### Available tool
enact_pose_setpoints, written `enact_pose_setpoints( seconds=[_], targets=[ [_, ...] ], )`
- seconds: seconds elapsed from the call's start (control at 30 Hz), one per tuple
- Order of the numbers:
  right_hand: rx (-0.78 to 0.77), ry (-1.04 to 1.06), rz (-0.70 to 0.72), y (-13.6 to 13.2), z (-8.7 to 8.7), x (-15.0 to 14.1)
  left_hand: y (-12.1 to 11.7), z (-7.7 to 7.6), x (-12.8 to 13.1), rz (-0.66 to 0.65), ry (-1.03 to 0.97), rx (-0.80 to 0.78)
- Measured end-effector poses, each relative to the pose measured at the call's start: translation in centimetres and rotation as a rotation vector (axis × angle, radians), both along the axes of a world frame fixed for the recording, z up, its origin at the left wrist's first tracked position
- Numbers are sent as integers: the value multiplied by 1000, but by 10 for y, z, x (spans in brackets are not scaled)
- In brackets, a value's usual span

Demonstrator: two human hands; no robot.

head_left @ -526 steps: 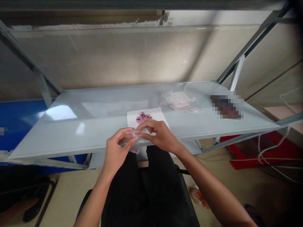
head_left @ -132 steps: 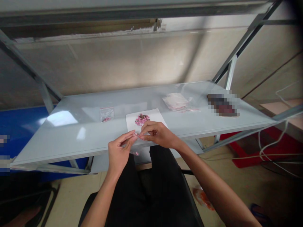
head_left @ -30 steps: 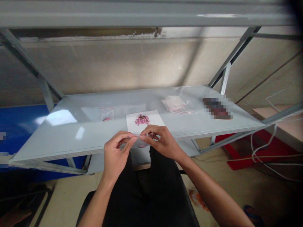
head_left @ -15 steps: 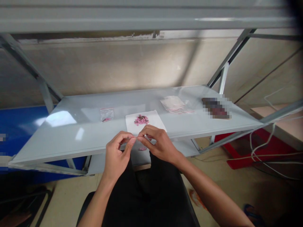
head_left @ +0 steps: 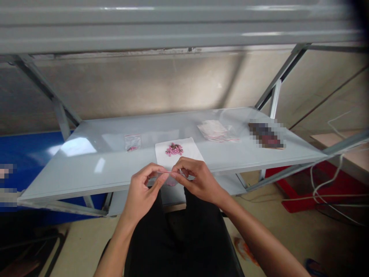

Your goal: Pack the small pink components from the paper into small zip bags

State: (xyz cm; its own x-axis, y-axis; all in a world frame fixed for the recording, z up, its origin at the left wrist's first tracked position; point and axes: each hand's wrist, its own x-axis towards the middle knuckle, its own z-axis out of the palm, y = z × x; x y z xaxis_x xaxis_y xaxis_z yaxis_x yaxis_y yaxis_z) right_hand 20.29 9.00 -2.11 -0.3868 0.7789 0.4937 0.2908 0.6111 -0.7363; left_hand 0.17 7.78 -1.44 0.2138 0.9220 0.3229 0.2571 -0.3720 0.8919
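Above the front edge of the shelf, my left hand [head_left: 149, 181] and my right hand [head_left: 193, 175] are close together. Both pinch the top edge of a small clear zip bag [head_left: 171, 181], which hangs between them with something pink inside. Its reddish top line runs between my fingertips; much of the bag is hidden by my fingers. Just beyond my hands, a pile of pink and dark beads [head_left: 174, 149] lies on a white sheet [head_left: 188, 148]. Another zip bag [head_left: 133, 142], holding a few pink pieces, lies flat to the left.
Several flat plastic bags [head_left: 215, 130] lie at the right rear of the grey shelf [head_left: 72, 169]. Near its right end is a blurred-out dark object [head_left: 266, 134]. An upper shelf [head_left: 173, 29] hangs overhead, with slanted metal posts at both sides. Cables [head_left: 325, 192] trail at right.
The view has tilted slightly, so everything sits a little lower and further right. My hands keep their pinch, and the stretch of bag edge between my fingertips looks slightly longer.
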Motion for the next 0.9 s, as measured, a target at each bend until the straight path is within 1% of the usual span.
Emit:
enact_pose_setpoints(
  seconds=[0.13,0.23,0.37,0.43,0.53,0.7,0.9],
  targets=[
    [23,2,4,-4,1,-3,-3,-3,5,23,-35,38],
    [-36,37,-14,-4,0,-4,-4,-5,5,54,-84,31],
    [-102,88,-60,-2,-1,-3,-4,-5,3,125,-166,-28],
    [-103,102,-41,-2,-1,-2,-4,-4,2,98,-177,-44],
    [-91,106,7,-3,1,-3,-4,-2,1,45,-157,-23],
    [-60,126,27,-4,2,-7,-4,-3,2,18,-150,13],
    [-64,129,79,-6,6,-7,-5,-2,2,-58,-209,-49]
  ],
)
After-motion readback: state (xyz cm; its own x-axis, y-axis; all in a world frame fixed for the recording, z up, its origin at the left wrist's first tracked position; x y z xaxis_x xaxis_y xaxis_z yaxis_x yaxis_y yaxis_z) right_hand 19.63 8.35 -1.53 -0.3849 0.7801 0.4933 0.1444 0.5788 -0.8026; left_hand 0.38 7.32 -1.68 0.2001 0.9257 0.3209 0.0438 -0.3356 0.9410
